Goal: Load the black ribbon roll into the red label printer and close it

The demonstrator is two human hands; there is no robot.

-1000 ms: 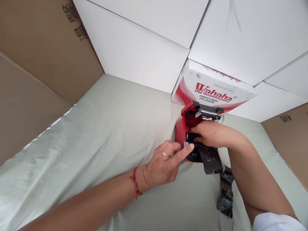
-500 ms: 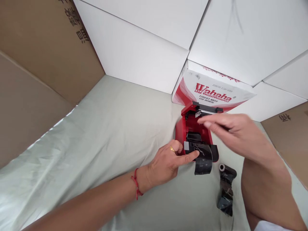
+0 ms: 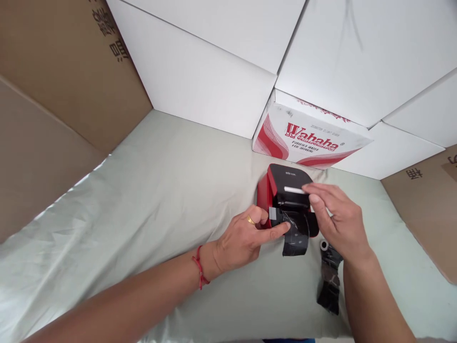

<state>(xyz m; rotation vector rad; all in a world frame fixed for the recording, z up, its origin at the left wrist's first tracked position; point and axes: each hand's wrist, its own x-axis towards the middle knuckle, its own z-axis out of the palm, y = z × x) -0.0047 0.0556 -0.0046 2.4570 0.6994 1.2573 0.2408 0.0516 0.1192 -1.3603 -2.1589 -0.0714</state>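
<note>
A small red and black label printer (image 3: 262,195) sits on the cloth, its black lid (image 3: 289,178) tilted partly down over the body. From its front hangs a wide strip of shiny black film (image 3: 296,240). My left hand (image 3: 243,236) grips the near left corner of the printer, other fingers curled at its side and the index finger pressing on the strip. At the right edge of the lid, near a white bar, are the fingertips of my right hand (image 3: 339,216), fingers stretched and thumb apart. A crumpled roll of black film (image 3: 329,278) lies to the right.
Behind the printer stands a white and red Wahaha water carton (image 3: 314,136), against large white panels (image 3: 210,71). Brown cardboard (image 3: 71,71) rises on the left and another brown cardboard box (image 3: 424,209) on the right. Pale green cloth (image 3: 171,171) with wrinkles covers the surface.
The printer's lid has swung down from upright to nearly over the body, and my right hand has moved down with it. My left hand keeps its finger on the strip.
</note>
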